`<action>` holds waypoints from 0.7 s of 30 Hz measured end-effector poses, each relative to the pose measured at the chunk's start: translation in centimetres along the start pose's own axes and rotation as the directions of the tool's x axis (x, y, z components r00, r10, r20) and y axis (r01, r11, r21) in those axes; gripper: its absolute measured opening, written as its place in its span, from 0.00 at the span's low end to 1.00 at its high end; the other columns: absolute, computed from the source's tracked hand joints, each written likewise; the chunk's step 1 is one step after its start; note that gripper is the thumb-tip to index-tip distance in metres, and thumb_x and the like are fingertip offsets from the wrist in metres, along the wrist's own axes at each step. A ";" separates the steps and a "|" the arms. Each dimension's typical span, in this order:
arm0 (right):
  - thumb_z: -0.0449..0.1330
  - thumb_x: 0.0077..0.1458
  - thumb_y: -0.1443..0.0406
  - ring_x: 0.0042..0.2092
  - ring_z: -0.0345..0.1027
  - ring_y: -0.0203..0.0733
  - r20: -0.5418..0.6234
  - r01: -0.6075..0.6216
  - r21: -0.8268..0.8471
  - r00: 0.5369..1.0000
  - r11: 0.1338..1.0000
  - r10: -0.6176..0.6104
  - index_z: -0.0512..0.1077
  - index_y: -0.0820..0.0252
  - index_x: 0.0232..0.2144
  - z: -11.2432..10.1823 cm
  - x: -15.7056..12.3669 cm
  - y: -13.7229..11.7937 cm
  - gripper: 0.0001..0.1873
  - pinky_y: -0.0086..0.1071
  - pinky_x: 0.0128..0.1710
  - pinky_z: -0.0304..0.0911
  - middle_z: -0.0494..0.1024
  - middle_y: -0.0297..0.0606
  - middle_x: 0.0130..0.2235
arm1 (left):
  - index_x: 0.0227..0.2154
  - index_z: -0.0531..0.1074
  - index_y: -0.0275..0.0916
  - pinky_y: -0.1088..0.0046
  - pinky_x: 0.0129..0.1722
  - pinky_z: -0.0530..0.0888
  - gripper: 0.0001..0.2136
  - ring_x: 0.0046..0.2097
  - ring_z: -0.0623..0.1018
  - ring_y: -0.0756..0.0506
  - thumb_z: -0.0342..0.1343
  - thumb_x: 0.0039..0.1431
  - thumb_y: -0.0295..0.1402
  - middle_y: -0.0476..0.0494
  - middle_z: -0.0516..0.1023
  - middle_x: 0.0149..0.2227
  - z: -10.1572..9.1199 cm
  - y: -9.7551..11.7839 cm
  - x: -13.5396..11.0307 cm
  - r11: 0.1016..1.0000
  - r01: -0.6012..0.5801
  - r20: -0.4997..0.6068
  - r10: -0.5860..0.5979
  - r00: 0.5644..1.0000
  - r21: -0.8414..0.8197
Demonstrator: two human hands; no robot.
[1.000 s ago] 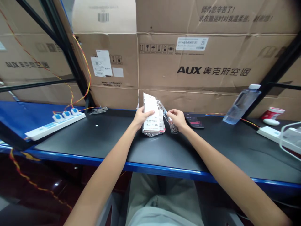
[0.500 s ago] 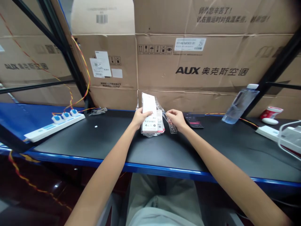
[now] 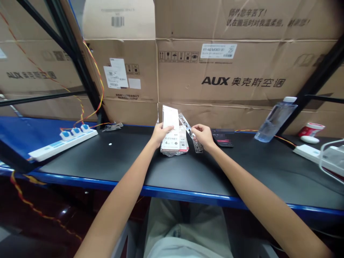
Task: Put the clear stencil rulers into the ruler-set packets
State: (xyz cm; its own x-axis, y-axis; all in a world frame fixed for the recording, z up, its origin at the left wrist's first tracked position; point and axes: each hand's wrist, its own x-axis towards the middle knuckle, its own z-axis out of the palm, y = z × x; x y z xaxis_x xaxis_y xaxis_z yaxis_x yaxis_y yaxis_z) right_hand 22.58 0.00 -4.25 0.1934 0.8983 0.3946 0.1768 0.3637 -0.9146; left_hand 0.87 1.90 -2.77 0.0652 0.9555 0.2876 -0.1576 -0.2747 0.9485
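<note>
In the head view, my left hand [image 3: 159, 135] is closed around the left side of a few flat packets of rulers [image 3: 170, 119], with the thumb pressed on the front. The top packet is white with printed Chinese text and a "4", in clear plastic. Behind it, to the right, peeks a red and white packet [image 3: 183, 139]. My right hand [image 3: 203, 136] pinches a clear plastic ruler [image 3: 184, 121] with cut-out shapes. The ruler slants from the packets' upper right edge down below my fingers. My fingers cover its middle.
A dark phone-like object [image 3: 225, 143] lies right of my right hand. Beyond it are a tilted plastic bottle [image 3: 276, 120], a red tub [image 3: 311, 129] and a white power strip [image 3: 309, 154]. Another power strip [image 3: 63, 145] sits left. Cardboard [image 3: 182, 91] stands along the back.
The clear ruler's upper end shows more plainly beside the packets, and its lower end has shifted a little. Both hands keep their grips. The whole view has moved very slightly.
</note>
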 end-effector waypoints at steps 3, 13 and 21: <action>0.62 0.44 0.63 0.18 0.62 0.32 0.022 0.003 0.004 1.000 1.000 -0.004 0.74 0.59 0.26 0.2 -0.1 0.0 0.05 0.26 0.16 0.57 0.71 0.29 0.20 | 0.31 0.79 0.33 0.69 0.30 0.75 0.18 0.31 0.79 0.43 0.73 0.37 0.39 0.41 0.82 0.30 0.0 0.0 0.0 1.000 0.010 0.017 -0.011 1.000 0.007; 0.65 0.45 0.62 0.24 0.69 0.35 0.092 0.009 0.058 0.996 0.998 -0.014 0.75 0.60 0.29 1.1 -0.9 -1.0 0.08 0.28 0.20 0.67 0.75 0.33 0.27 | 0.32 0.80 0.32 0.71 0.29 0.74 0.17 0.30 0.79 0.44 0.72 0.40 0.37 0.39 0.82 0.32 0.3 -0.1 -0.5 0.997 0.067 0.107 -0.071 0.992 0.048; 0.68 0.46 0.59 0.26 0.72 0.37 0.104 0.005 0.093 0.995 0.996 -0.015 0.72 0.59 0.33 1.7 -1.4 -1.4 0.14 0.32 0.23 0.72 0.74 0.33 0.28 | 0.33 0.80 0.32 0.69 0.31 0.76 0.16 0.31 0.80 0.43 0.72 0.42 0.36 0.37 0.83 0.34 0.6 0.1 -0.8 0.993 0.120 0.111 -0.122 0.986 0.022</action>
State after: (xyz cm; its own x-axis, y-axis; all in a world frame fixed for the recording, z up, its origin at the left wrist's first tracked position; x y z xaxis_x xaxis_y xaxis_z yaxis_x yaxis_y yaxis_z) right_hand 20.38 -1.37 -3.64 0.0897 0.9136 0.3966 0.0870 0.3895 -0.9169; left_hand 1.38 1.06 -2.83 0.1928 0.9641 0.1828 -0.1268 -0.1602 0.9789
